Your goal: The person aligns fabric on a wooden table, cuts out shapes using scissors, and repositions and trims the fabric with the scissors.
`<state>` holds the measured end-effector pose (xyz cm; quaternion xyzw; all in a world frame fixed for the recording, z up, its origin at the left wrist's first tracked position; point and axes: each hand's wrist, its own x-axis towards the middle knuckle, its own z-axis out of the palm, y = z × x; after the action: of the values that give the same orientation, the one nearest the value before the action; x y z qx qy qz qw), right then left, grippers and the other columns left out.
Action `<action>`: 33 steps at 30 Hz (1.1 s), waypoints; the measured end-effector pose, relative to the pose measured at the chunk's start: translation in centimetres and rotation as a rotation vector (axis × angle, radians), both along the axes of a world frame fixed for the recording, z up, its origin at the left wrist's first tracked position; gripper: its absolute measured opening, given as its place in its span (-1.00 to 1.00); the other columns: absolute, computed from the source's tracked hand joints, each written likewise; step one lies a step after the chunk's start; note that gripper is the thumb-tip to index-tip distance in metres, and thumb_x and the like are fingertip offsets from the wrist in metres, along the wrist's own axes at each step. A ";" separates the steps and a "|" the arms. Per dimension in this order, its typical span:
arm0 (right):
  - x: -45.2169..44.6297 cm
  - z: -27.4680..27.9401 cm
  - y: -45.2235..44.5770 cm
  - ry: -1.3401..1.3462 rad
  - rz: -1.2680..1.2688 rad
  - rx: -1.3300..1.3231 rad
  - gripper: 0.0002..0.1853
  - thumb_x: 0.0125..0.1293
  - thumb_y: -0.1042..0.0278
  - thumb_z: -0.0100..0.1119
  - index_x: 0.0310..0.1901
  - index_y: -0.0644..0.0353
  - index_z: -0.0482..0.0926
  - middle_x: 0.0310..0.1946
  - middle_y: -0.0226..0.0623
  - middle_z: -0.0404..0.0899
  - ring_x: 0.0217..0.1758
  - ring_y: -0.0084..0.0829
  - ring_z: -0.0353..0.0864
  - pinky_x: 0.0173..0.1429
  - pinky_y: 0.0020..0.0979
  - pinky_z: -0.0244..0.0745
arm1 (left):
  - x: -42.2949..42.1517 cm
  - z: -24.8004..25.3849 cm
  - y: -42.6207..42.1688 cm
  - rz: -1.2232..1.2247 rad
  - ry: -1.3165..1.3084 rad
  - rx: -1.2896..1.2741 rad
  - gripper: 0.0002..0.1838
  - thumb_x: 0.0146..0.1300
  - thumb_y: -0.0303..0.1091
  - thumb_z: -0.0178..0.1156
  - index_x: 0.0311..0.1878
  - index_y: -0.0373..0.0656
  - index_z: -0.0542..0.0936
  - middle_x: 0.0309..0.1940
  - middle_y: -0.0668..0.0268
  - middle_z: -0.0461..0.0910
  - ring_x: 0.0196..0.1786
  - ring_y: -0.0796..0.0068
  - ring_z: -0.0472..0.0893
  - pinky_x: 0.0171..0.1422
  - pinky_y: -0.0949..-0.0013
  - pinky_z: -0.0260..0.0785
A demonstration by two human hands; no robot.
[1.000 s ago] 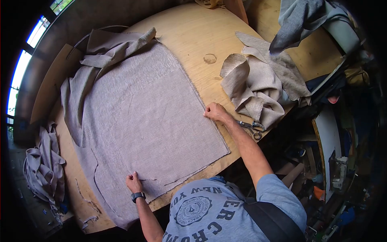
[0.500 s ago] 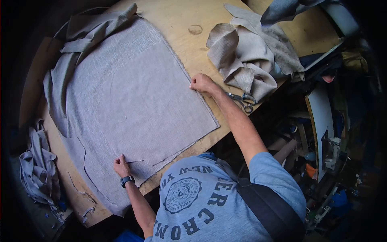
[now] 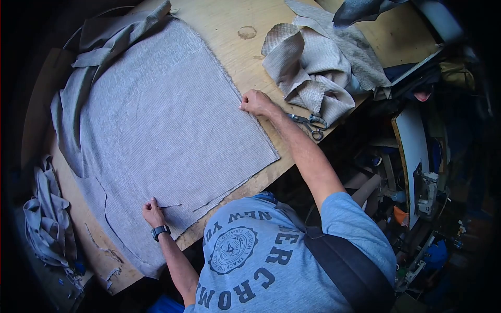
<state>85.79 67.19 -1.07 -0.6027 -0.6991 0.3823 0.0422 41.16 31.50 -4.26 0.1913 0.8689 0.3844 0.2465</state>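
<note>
A large grey-beige fabric piece (image 3: 172, 120) lies spread over the wooden table, layered along its right edge. My right hand (image 3: 254, 102) pinches that right edge, fingers closed on the cloth. Near the lower edge, beside a short cut in the material, my left hand (image 3: 153, 213) is closed at the fabric, a watch on its wrist. Dark-handled scissors (image 3: 309, 124) rest on the table to the right of my right hand, under the forearm's far side.
Crumpled beige fabric (image 3: 323, 73) lies on the table (image 3: 229, 52) at the upper right. Folded cloth (image 3: 78, 109) covers the upper left. Another bundle (image 3: 47, 219) hangs at the left edge. A white-faced board (image 3: 412, 156) and clutter stand at right.
The view has shifted, so the table and fabric appear lower-right to upper-left displaced. Both hands keep their places on the fabric, with no clear change in grip.
</note>
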 end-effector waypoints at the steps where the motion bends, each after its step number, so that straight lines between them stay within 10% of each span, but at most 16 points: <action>1: 0.0 0.2 0.0 0.019 0.000 -0.016 -0.77 0.14 0.17 0.44 -0.36 0.16 0.71 -0.41 -0.20 0.72 -0.27 -0.31 0.70 -0.08 -0.25 0.54 | -0.2 -0.3 0.0 -0.001 0.012 -0.001 -0.66 0.34 -0.16 0.32 -0.44 -0.15 0.49 -0.63 0.43 0.46 -0.61 0.63 0.39 -0.51 0.47 0.27; 14: 0.4 -1.7 0.5 0.039 0.034 0.051 -0.77 0.12 0.19 0.44 -0.43 0.18 0.69 -0.54 -0.27 0.67 -0.44 -0.43 0.64 -0.28 -0.32 0.53 | -0.7 -0.8 -0.2 0.000 0.035 -0.082 -0.70 0.31 -0.16 0.36 -0.32 -0.19 0.54 -0.60 0.42 0.48 -0.61 0.61 0.41 -0.55 0.45 0.27; 18: 0.4 -0.6 -0.8 0.085 0.019 0.201 -0.72 0.04 0.19 0.46 -0.34 0.19 0.63 -0.37 -0.12 0.68 -0.25 -0.14 0.69 -0.15 -0.16 0.55 | 1.2 1.3 0.5 -0.020 0.359 0.028 -0.58 0.27 -0.19 0.39 0.02 -0.30 0.56 -0.34 0.32 0.59 -0.28 0.51 0.57 -0.12 0.40 0.48; 22: -2.0 3.3 -5.6 0.112 -0.021 0.484 -0.78 0.20 0.30 0.39 -0.27 0.25 0.60 -0.26 -0.12 0.61 -0.21 -0.13 0.64 -0.11 -0.20 0.53 | 3.9 18.4 6.9 -0.132 0.087 0.459 -0.69 0.41 -0.33 0.24 0.10 -0.34 0.59 -0.14 0.21 0.66 -0.05 0.45 0.61 0.10 0.36 0.46; 26: -2.1 1.5 -8.8 0.218 0.015 0.301 -0.82 0.25 0.33 0.34 -0.23 0.26 0.62 -0.31 -0.13 0.60 -0.27 -0.19 0.63 -0.14 -0.25 0.53 | 9.2 40.7 8.1 -0.913 0.185 1.158 -0.68 0.52 -0.31 -0.05 0.09 -0.33 0.57 -0.06 0.05 0.63 0.02 0.31 0.61 0.26 0.20 0.40; 33: -4.7 1.1 -10.6 0.198 0.146 0.396 -0.86 0.24 0.41 0.31 -0.26 0.27 0.59 -0.35 -0.13 0.55 -0.30 -0.19 0.58 -0.16 -0.23 0.50 | 14.7 47.4 6.2 -1.424 -0.146 1.296 -0.62 0.52 -0.22 -0.09 0.10 -0.32 0.56 -0.06 0.05 0.62 0.03 0.28 0.61 0.24 0.18 0.41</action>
<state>81.07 56.57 0.07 -0.4902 -0.7947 0.2970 0.2000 55.81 37.65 43.16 0.7478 0.1511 0.5607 0.3218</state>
